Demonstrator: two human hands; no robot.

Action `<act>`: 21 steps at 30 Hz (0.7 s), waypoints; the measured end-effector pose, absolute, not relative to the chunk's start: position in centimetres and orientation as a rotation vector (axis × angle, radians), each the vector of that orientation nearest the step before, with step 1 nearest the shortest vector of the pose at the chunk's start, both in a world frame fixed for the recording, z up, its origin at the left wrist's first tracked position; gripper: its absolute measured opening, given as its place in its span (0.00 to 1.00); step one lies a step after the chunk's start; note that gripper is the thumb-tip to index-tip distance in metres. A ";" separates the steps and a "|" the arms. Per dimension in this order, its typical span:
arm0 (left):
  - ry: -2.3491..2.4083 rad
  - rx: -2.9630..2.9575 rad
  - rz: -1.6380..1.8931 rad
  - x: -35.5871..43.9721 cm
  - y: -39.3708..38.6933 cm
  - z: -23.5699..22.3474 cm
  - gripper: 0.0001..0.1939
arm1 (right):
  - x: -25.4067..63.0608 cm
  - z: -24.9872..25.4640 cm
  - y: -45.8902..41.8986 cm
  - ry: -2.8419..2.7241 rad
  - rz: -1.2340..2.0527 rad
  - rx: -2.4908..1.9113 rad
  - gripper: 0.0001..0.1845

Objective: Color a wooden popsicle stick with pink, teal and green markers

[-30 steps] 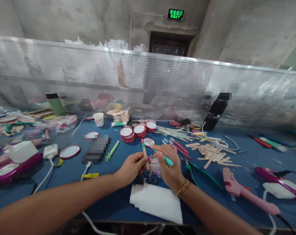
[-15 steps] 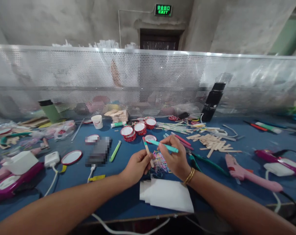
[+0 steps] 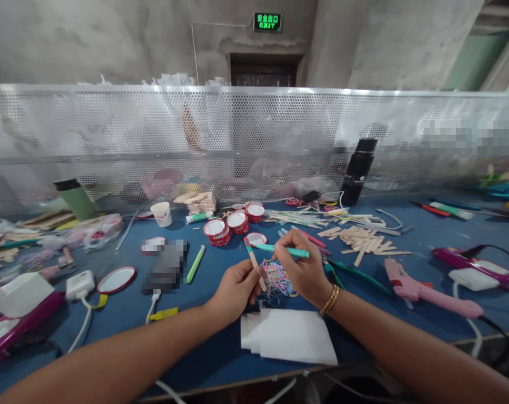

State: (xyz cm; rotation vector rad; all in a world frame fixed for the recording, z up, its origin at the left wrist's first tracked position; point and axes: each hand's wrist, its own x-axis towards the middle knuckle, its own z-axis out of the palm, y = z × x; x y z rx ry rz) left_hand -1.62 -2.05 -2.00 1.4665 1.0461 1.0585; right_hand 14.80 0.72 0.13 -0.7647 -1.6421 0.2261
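Pinched in my left hand (image 3: 236, 283) is a flat wooden craft stick (image 3: 254, 262), tilted up and away, its far end coloured red. My right hand (image 3: 300, 264) grips a turquoise marker (image 3: 291, 251) like a pen, its tip at the coloured end of the stick. I cannot tell whether tip and wood touch. Below the hands lies a tangle of multicoloured thin strands (image 3: 277, 279), partly covered by my right hand. A folded white paper sheet (image 3: 290, 336) rests nearer the table's front edge.
Behind the hands stand stacked red-rimmed round tins (image 3: 218, 233). Loose craft sticks (image 3: 366, 241), a pink glue gun (image 3: 431, 292) and green-handled pliers (image 3: 361, 275) lie to the right. A phone (image 3: 166, 266) and a light-green marker (image 3: 195, 264) lie left. A perforated metal screen (image 3: 254, 140) closes the back.
The view has shifted slightly, so the table items sit a little further left. Both hands keep their grips, and the marker stays at the stick's coloured end.
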 end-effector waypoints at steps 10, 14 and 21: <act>1.085 1.504 1.017 -1.8 -1.9 -2.4 0.24 | 14.7 0.1 0.9 -1.676 0.285 -0.749 0.11; 1.080 1.522 1.018 -1.7 -2.0 -2.3 0.24 | 14.6 0.0 0.7 -1.686 0.306 -0.739 0.12; 1.082 1.514 1.025 -1.6 -2.1 -2.1 0.25 | 14.6 0.0 0.7 -1.699 0.295 -0.733 0.11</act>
